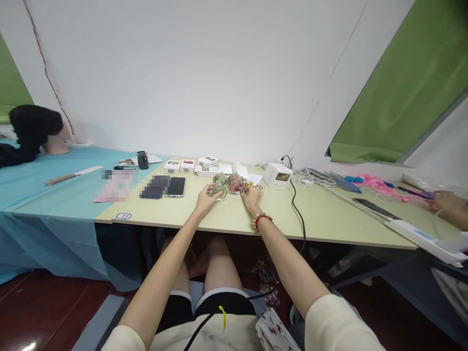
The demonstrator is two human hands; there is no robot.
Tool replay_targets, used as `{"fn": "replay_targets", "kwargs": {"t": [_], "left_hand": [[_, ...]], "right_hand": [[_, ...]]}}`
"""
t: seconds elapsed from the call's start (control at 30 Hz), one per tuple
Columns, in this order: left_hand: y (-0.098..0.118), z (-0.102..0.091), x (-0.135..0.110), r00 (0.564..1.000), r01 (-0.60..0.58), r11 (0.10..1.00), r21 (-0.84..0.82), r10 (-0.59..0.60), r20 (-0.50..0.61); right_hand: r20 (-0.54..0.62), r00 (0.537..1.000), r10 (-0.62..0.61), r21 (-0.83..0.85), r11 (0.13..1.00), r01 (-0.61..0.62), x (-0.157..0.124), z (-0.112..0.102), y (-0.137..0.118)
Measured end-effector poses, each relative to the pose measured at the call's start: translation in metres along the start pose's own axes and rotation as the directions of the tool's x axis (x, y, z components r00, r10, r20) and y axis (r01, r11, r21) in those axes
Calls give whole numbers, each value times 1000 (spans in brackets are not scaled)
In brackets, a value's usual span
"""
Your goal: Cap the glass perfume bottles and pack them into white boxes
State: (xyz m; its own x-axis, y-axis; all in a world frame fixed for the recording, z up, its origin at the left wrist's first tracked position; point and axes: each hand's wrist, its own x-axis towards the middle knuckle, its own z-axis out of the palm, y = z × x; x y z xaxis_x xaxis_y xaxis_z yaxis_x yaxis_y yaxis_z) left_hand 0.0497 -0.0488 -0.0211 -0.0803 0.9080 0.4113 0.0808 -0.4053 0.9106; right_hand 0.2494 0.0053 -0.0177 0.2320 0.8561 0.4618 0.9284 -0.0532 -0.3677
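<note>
My left hand point(205, 200) closes its thumb and fingers on the near side of a clear round ornament with green inside point(220, 187). Just right of it stands a similar clear ornament with red inside point(236, 185). My right hand point(252, 198), a beaded bracelet at its wrist, rests beside the red one with its thumb at the lower edge. Small gold-coloured pieces point(249, 184) show by its curled fingers; what these grip is partly hidden.
Small white boxes point(172, 167) and a phone point(176, 187) lie to the left. A white box point(278, 176) and black cable point(297, 207) are on the right. Another person's hand point(448, 202) is at the far right, near pink items point(373, 183) and a power strip point(424, 239).
</note>
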Motion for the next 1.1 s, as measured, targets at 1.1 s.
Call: {"fn": "replay_targets", "kwargs": {"t": [1.1], "left_hand": [[-11,-3,7,998,36,981,-189,-44,-40]], "right_hand": [[-204,950,234,460,880,-118,-1,2,10]]}}
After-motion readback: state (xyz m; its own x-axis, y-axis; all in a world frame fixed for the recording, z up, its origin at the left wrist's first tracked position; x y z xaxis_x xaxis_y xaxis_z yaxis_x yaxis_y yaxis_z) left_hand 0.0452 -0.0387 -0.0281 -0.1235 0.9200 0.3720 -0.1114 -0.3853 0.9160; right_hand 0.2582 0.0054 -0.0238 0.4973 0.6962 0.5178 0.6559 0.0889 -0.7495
